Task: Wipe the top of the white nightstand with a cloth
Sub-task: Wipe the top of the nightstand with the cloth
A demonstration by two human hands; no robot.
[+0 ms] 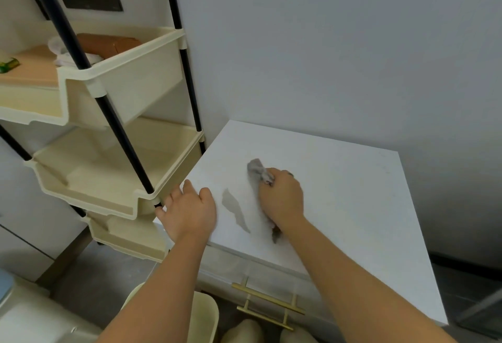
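**Wiping has begun, and most of the top is left to do**

Your gray cloth [258, 172] is bunched up in your right hand [282, 200]. Your fingers curl tight around it and press it down near the middle of the white nightstand [353, 206] top. One end pokes out toward the back of the nightstand, and a bit shows under your wrist.

Just left of the cloth, a wet streak [235, 210] shines on the top. So I think only that small part is wiped. The back and the right side of the nightstand look dry, so they need the cloth next.

Your left hand [188, 210] rests flat on the front left corner of the nightstand, fingers loose and spread, holding nothing. A cream shelf rack [108, 179] stands just left of the nightstand.
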